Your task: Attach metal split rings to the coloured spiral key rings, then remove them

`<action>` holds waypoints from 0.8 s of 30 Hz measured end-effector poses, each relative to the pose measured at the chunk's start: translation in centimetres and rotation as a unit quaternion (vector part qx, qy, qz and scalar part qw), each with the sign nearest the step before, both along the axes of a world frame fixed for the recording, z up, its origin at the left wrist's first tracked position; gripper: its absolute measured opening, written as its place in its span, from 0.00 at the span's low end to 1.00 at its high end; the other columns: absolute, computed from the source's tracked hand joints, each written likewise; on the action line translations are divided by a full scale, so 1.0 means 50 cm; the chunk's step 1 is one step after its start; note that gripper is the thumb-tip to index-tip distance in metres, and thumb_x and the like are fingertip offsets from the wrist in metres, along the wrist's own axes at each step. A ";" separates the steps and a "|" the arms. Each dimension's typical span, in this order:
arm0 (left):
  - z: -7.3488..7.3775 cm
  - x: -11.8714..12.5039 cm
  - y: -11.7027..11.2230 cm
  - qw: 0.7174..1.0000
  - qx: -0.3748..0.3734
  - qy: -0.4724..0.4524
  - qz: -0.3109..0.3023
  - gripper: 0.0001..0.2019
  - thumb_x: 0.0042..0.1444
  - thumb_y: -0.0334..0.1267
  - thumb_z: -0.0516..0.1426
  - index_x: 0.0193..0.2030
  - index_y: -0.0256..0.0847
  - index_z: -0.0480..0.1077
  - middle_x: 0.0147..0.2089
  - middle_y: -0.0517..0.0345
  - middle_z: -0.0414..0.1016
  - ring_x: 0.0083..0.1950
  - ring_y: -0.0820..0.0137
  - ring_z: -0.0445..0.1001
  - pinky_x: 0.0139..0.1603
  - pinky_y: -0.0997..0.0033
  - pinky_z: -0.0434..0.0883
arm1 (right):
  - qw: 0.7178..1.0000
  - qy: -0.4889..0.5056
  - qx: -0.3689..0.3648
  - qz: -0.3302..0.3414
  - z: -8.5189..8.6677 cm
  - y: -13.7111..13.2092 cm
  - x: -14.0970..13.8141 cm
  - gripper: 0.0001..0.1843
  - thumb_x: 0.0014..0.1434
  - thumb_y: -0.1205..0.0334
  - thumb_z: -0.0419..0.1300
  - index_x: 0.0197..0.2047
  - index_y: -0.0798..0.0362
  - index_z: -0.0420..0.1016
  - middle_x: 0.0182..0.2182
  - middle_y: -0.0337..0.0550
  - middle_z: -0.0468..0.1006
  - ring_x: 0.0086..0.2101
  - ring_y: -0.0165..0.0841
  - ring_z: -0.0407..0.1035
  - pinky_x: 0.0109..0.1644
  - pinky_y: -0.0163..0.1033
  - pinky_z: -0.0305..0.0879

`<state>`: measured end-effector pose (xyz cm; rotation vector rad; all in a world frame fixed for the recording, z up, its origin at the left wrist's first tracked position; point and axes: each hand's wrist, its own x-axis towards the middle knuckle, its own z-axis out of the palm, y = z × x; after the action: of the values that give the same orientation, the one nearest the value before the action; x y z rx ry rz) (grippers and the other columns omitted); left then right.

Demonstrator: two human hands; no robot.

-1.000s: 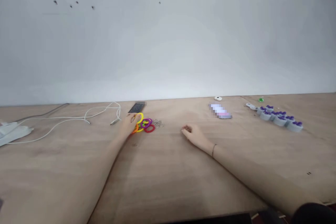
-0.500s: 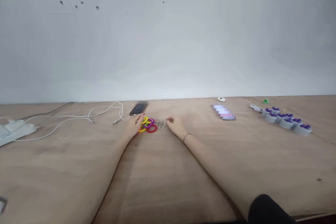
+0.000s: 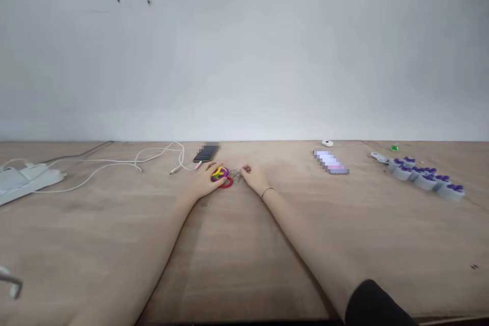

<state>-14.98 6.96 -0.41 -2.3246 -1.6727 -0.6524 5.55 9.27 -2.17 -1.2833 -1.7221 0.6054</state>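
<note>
My left hand is curled round a bunch of coloured spiral wrist coils, its thumb at the near side and its fingers at the far side. Yellow, purple and green loops show between them. A red coil sticks out below the thumb. Metal key rings are attached on the right of the bunch, lying on the table. My right hand pinches at the right edge of these rings, thumb and fingertips together; the exact contact is too small to see clearly.
A dark phone on a white cable lies beyond my left hand. Another phone and a white earbud case lie right. Farther right are grey-white pots with purple tops and a green item. A power strip lies left.
My left hand has shifted onto the coils, its thumb now across their near side, and the coils are gathered more tightly. My right hand stays at the rings. The view has shifted slightly.
</note>
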 end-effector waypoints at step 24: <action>-0.004 0.263 -0.132 0.972 -0.136 0.018 -0.191 0.28 0.59 0.56 0.43 0.61 0.44 0.58 0.66 0.53 0.53 0.65 0.60 0.53 0.64 0.57 0.53 | 0.951 -0.229 0.119 0.170 0.019 -0.212 0.286 0.21 0.60 0.60 0.50 0.56 0.52 0.66 0.56 0.48 0.65 0.58 0.39 0.56 0.61 0.50 0.52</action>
<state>-1.83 0.39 -0.63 -2.8734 -1.3828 -0.4611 19.86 -1.33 -1.24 -1.0116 -2.3506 0.2831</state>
